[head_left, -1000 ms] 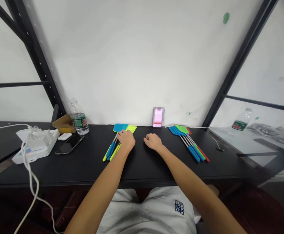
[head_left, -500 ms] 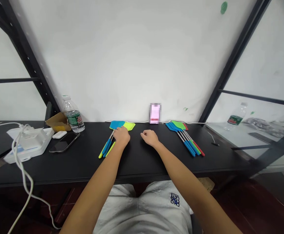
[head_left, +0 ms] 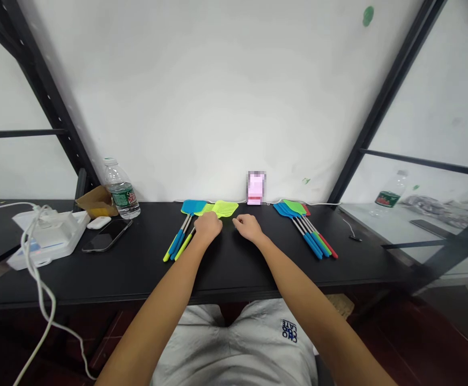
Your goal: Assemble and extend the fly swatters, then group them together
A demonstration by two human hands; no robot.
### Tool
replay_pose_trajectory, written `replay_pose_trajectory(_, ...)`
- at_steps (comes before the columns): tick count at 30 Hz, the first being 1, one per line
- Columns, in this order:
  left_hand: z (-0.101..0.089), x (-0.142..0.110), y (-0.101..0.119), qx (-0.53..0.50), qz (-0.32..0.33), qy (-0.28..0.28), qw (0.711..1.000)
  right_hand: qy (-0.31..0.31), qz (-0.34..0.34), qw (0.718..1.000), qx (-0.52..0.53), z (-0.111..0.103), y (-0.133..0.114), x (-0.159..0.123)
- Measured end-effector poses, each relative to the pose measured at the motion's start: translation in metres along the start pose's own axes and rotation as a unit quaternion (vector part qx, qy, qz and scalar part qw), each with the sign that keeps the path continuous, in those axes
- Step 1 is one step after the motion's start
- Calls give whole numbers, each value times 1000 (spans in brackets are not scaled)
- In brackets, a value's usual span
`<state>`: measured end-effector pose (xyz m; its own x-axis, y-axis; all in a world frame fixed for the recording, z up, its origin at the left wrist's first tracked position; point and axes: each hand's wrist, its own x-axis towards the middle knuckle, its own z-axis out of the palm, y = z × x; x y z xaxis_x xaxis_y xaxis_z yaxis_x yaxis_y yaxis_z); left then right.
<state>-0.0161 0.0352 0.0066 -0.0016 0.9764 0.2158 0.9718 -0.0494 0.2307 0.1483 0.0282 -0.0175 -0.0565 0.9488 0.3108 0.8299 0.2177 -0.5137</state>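
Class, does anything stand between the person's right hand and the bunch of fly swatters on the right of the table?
Nothing visible does: only black table top lies between the right hand and that bunch of fly swatters. The upright pink screen stands farther back, by the wall.

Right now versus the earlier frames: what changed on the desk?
The left hand moved right, and a yellow-green swatter shifted right with it, apparently held, though the fingers are mostly hidden. A second yellow-green head now shows beside it. Nothing visibly let go. Unchanged: right hand loosely curled, right-side bundle, bottle.
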Motion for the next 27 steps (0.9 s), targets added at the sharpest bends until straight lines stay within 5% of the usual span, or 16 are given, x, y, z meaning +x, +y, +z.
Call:
replay_pose_trajectory(14, 11, -12, 24, -204, 234, 34, 950, 45, 21, 989, 136, -6, -1, 0)
replay_pose_trajectory(27, 13, -13, 26, -212, 247, 18, 945, 49, 75, 975, 204, -8, 1, 3)
